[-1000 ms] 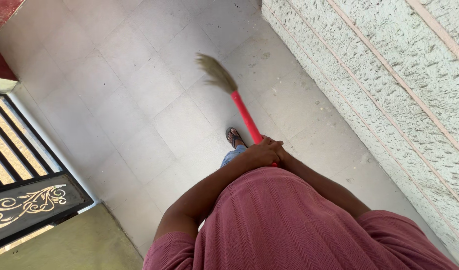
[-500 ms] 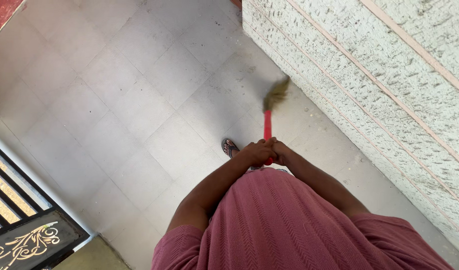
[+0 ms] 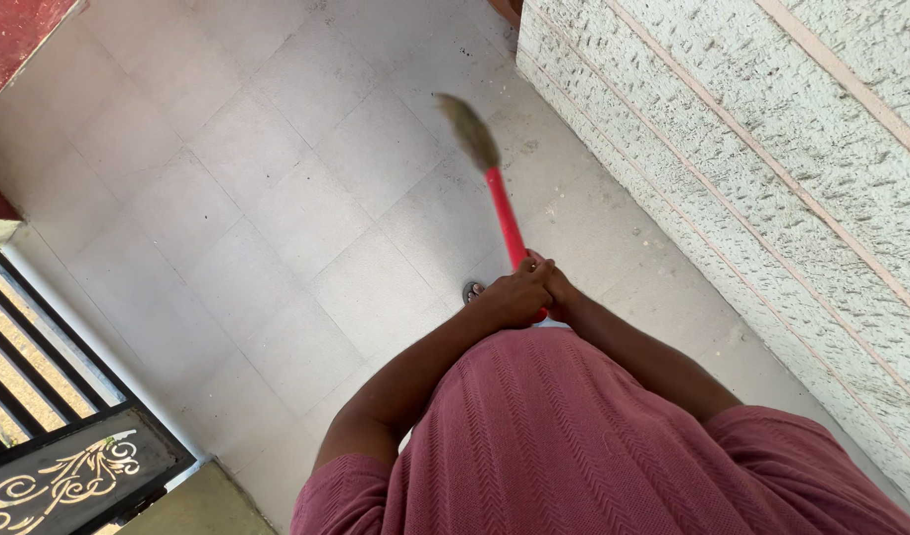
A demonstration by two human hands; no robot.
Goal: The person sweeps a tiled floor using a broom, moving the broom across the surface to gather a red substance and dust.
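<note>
A person in a maroon knit shirt grips the red handle of a broom with both hands, the left hand and right hand wrapped tight around its lower end, touching each other. The broom angles out over the pale tiled floor, its blurred bristle head near a rough plastered wall. A black metal gate stands at lower left.

Both hands, left hand and right hand, clasp the red broom handle together. Its blurred bristles point toward eleven o'clock over the grey tiled floor. A rough wall runs at three o'clock.
</note>
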